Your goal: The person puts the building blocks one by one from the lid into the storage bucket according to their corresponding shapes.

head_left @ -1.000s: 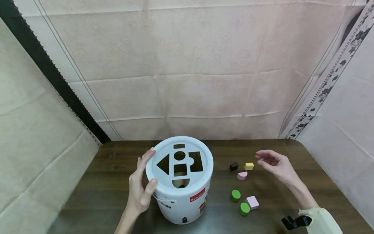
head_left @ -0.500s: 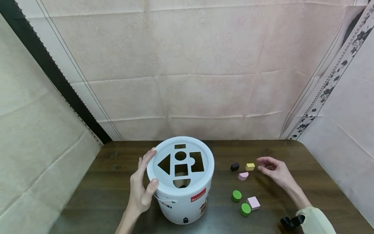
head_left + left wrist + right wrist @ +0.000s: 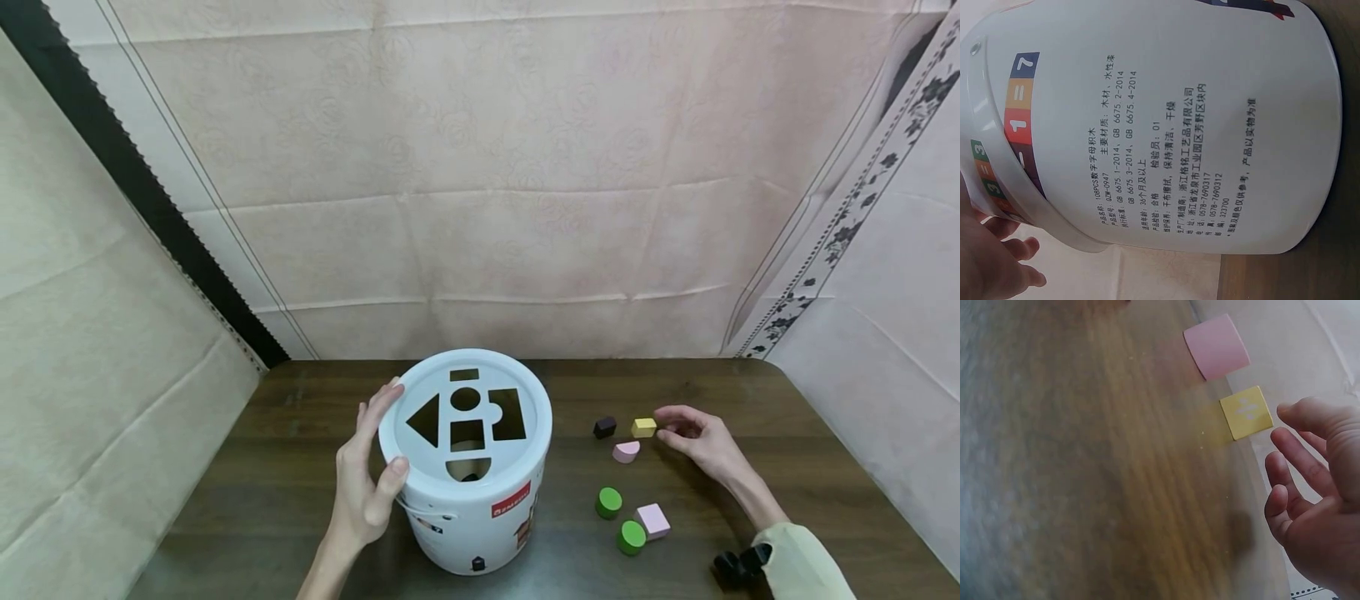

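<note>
A white bucket (image 3: 450,546) stands upright, its pale lid (image 3: 528,454) cut with shaped holes. My left hand (image 3: 358,483) rests against its left side, thumb on the lid's rim and fingers spread along the edge; in the left wrist view the fingertips lie partly behind the bucket. Just right of a small yellow block (image 3: 643,427), my right hand (image 3: 705,442) is held low with bent, parted fingers. A narrow gap separates thumb and block in the right wrist view, where the yellow block (image 3: 1246,413) bears a pale mark. Nothing sits between those fingers.
Left of the yellow block lies a dark block (image 3: 604,427), with a pink half-round block (image 3: 626,452) in front. Nearer are two green round blocks (image 3: 609,502) and a pale pink cube (image 3: 652,521). Cloth walls (image 3: 525,250) enclose the brown table (image 3: 247,500).
My right hand has moved left and down to beside the yellow block, its thumb and fingers drawing closer together. The left hand stays on the bucket.
</note>
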### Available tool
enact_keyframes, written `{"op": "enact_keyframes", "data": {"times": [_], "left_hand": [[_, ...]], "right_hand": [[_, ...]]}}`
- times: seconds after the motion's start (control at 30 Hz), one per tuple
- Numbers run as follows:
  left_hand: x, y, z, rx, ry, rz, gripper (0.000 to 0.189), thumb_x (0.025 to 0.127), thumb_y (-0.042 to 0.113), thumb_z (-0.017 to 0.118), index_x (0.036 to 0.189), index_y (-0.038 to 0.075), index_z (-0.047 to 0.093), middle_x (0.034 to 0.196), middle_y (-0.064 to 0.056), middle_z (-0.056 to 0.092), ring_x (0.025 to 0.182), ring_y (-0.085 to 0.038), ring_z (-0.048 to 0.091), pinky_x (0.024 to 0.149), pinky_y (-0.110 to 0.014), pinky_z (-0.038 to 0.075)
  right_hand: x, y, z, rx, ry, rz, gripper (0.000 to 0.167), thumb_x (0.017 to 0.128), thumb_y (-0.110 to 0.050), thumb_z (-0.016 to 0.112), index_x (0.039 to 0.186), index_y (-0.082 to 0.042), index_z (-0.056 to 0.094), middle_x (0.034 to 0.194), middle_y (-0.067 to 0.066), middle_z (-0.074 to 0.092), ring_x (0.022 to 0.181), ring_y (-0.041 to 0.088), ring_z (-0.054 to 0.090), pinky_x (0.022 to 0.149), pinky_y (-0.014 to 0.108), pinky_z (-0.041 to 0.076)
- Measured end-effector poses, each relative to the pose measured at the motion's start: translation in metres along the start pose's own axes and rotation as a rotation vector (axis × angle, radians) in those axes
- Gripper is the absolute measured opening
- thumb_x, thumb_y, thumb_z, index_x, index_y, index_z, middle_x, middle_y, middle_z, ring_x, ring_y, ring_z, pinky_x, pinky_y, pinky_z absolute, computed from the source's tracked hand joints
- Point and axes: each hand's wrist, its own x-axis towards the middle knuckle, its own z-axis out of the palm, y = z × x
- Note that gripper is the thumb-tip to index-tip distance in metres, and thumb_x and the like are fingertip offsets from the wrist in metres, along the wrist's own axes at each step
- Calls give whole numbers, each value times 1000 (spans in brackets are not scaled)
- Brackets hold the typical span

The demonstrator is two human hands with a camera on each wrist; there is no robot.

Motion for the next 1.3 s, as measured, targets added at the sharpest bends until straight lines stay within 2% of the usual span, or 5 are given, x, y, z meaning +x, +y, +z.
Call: {"op": "enact_keyframes", "data": {"times": [0.5,0.73,1.07,1.3], "left_hand": [[0,-1,0,-7,5,16,65,93,42,54,139,-5,54,139,-22,56,135,-38,45,104,-76,12],[0,0,0,-2,6,10,63,92,39,55,138,-4,55,139,-21,56,135,-37,45,103,-77,12],[0,0,1,-2,9,13,64,93,40,55,138,-4,54,139,-21,56,135,-38,46,104,-77,13],[0,-1,1,-4,11,15,63,92,39,55,138,-5,55,138,-21,56,135,-38,46,103,-77,13]], "right_hand": [[5,7,5,-74,-26,4,28,85,5,74,112,6,67,99,18,69,80,8,60,66,23,49],[6,6,7,-84,-24,17,29,85,6,73,114,8,66,96,17,69,78,9,60,64,23,48],[9,12,11,-139,7,37,24,84,13,71,107,8,68,87,12,67,72,11,58,61,23,46],[7,10,11,-150,2,56,21,84,8,74,104,5,69,87,9,68,72,11,58,62,22,46]]}}
